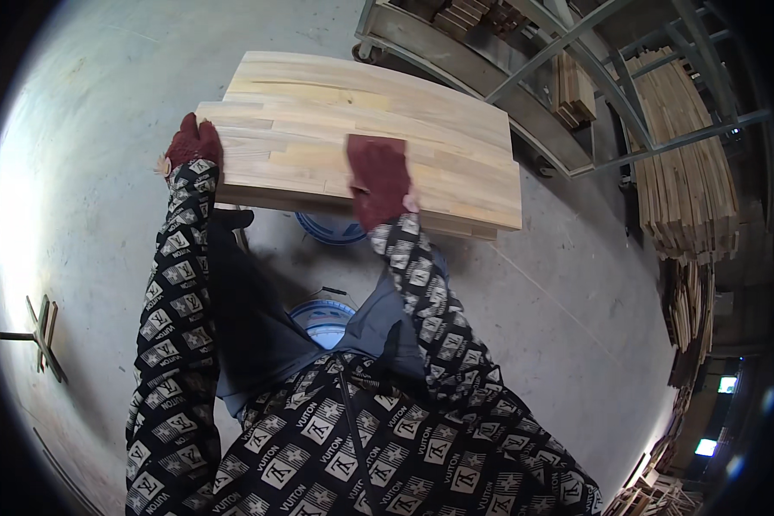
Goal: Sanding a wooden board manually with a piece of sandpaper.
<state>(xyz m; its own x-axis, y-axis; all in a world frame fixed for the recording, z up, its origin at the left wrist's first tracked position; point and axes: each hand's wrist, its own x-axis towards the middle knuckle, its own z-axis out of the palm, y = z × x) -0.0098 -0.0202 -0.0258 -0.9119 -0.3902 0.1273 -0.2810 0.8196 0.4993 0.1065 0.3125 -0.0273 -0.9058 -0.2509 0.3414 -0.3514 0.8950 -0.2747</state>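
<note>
In front of me lie pale wooden panels [456, 142] made of joined strips, with stepped ends and another panel edge showing below. My left hand [195, 146], in a dark red work glove, is at their near left end, touching the edge with its fingers apart. My right hand [380, 185], gloved the same way, is over the near middle of the top face. Under it is a flat, square-cornered dark red sheet [365, 144] that looks like sandpaper. The hand is slightly blurred and close in colour to the sheet, so its fingers are hard to make out.
A blue-rimmed bucket [327, 230] shows beneath the panels, another blue bucket [322, 316] between my legs. A metal cart [525, 112] holding wood pieces stands at the far right, beside tall stacks of boards [684, 163]. A crossed-leg stand [43, 338] is at left.
</note>
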